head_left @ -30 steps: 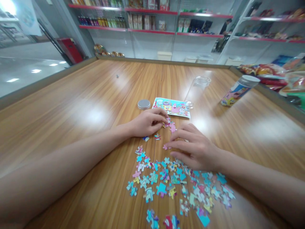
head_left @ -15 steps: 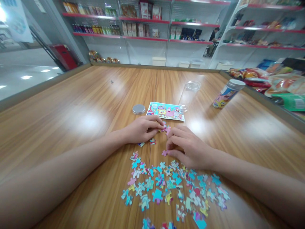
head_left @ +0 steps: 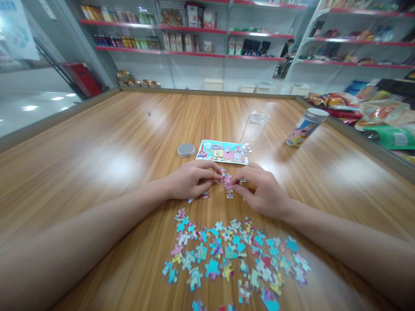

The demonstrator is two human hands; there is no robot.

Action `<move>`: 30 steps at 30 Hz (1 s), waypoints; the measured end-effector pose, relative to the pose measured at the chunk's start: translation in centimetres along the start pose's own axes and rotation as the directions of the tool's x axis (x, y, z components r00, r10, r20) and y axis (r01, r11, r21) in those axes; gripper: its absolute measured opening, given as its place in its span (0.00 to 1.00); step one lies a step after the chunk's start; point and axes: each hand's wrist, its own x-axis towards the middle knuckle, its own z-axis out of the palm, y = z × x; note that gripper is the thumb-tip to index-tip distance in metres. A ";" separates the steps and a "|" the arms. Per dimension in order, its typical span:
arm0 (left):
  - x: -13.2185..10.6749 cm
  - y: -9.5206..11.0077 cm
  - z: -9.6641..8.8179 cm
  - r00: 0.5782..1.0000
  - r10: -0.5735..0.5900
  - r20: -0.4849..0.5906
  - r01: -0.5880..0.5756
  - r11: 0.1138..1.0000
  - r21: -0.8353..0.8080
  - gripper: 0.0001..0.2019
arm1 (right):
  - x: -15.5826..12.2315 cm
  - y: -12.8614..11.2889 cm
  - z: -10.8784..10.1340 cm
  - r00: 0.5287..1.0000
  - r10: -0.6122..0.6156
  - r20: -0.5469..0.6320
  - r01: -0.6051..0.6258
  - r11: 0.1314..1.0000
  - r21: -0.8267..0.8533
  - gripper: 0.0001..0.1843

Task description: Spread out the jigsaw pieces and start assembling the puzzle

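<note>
A small cluster of pink jigsaw puzzle pieces lies on the wooden table between my hands. From the left, the fingertips of my left hand press together on the cluster's edge. My right hand pinches a pink puzzle piece against the cluster's near right side. Just beyond sits the picture card, printed with cartoon characters. Many loose puzzle pieces, mostly light blue, spread across the table nearer to me. A few more pieces are partly covered by my hands.
Left of the card lies a round silver lid. A clear open jar stands behind the card, and a lidded printed canister is farther right. Packaged goods line the right edge. Shelves rise behind the table.
My right hand has moved away from me, bringing the pink piece from near the loose pieces up to the cluster. My left hand stays at the cluster. The view has shifted slightly.
</note>
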 end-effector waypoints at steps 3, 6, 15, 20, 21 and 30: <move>0.1 0.0 0.0 1.000 0.012 0.000 -0.012 1.000 0.000 0.15 | 0.0 -0.1 0.0 1.000 -0.024 0.003 0.024 1.000 -0.006 0.07; 0.1 0.0 0.1 1.000 0.026 0.013 -0.026 1.000 0.007 0.15 | 0.1 -0.1 0.0 0.999 -0.031 0.029 0.031 0.999 0.008 0.10; 0.1 0.2 0.0 0.999 0.040 0.034 -0.041 0.999 0.023 0.16 | 0.0 0.3 0.4 0.994 0.102 -0.026 -0.105 0.969 -0.225 0.07; 0.0 0.1 0.1 0.999 0.042 0.030 -0.043 0.999 0.019 0.16 | -0.4 0.4 0.6 0.989 0.149 0.023 -0.137 0.951 -0.279 0.07; 0.0 0.1 0.1 0.999 0.039 0.031 -0.040 0.999 0.019 0.16 | -0.4 0.5 0.7 0.990 0.139 0.030 -0.126 0.954 -0.272 0.07; 0.0 0.2 0.1 0.999 0.032 0.035 -0.032 0.999 0.012 0.17 | -0.2 0.3 0.7 0.996 0.092 0.014 -0.088 0.975 -0.204 0.07</move>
